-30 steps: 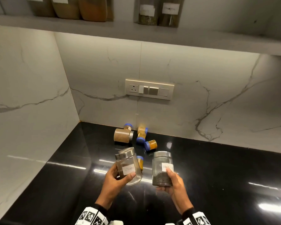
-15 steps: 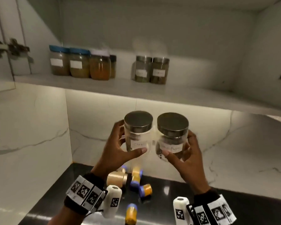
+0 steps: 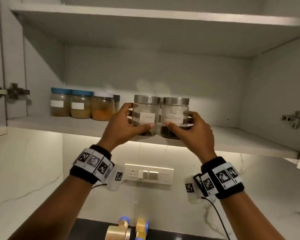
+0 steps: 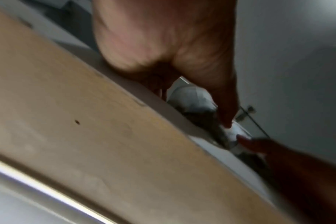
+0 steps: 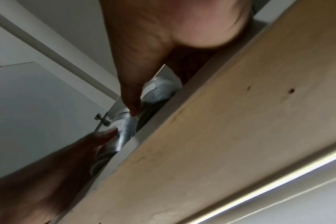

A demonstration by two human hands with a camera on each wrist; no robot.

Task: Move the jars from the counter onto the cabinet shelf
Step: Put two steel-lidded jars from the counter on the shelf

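Observation:
Two glass jars with steel lids stand side by side at the front edge of the lower cabinet shelf [image 3: 59, 124]. My left hand [image 3: 138, 118] grips the jar labelled "Cloves" [image 3: 146, 108], thumb across its front. My right hand [image 3: 177, 121] grips the pepper jar [image 3: 176, 108] the same way. Both bases look level with the shelf board; I cannot tell whether they rest on it. From below, the left wrist view shows the cloves jar [image 4: 192, 98] under my thumb. The right wrist view shows the pepper jar [image 5: 159, 89] beside the cloves jar [image 5: 125, 127].
Several filled jars [image 3: 81, 106] stand at the shelf's left, close to my left hand. Door hinges [image 3: 12, 91] [image 3: 294, 118] sit on both cabinet sides. An upper shelf [image 3: 145, 19] hangs overhead. A switch plate [image 3: 149, 174] is on the wall. Small blue-capped jars [image 3: 123, 229] lie on the counter.
Both hands have lifted their jars from just above the counter up to the cabinet shelf. The view has tilted upward with them.

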